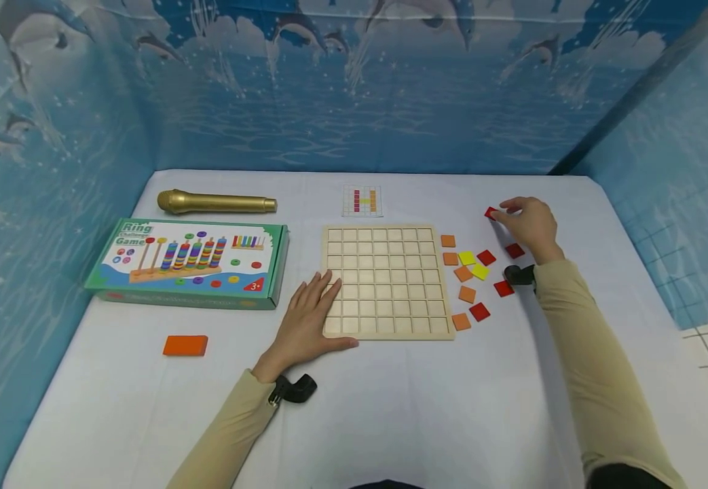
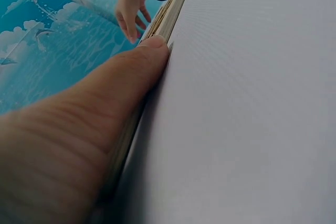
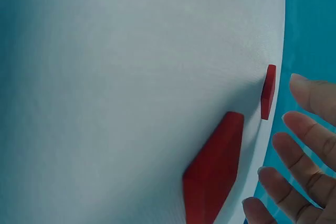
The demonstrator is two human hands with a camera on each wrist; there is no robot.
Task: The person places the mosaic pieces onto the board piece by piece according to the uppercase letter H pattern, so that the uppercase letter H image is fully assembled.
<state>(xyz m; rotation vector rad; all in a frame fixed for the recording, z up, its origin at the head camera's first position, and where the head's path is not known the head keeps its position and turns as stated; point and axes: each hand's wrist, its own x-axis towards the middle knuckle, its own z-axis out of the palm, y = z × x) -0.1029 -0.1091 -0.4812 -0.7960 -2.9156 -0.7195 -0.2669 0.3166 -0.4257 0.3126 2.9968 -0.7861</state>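
My left hand [image 1: 307, 319] lies with straight fingers over the left edge of a wooden grid board [image 1: 388, 282]; its thumb touches the front edge, as the left wrist view shows too. Over at the right, my right hand [image 1: 529, 224] hovers beside a red square tile [image 1: 490, 212] at the back, its fingers apart. The right wrist view has this red tile [image 3: 268, 92] on the cloth, and nothing lies between the spread fingers. Nearer the wrist is another red tile [image 1: 514, 250]. Orange tiles [image 1: 463, 274], yellow tiles [image 1: 466, 258] and more red tiles [image 1: 479, 312] lie scattered beside the board.
Behind the board lies a small pattern card [image 1: 362, 201]. On the left are a green Ring Game box [image 1: 189, 263], a gold microphone [image 1: 216, 202] behind it, and an orange block [image 1: 185, 346] in front. A white cloth covers the table [image 1: 427, 414].
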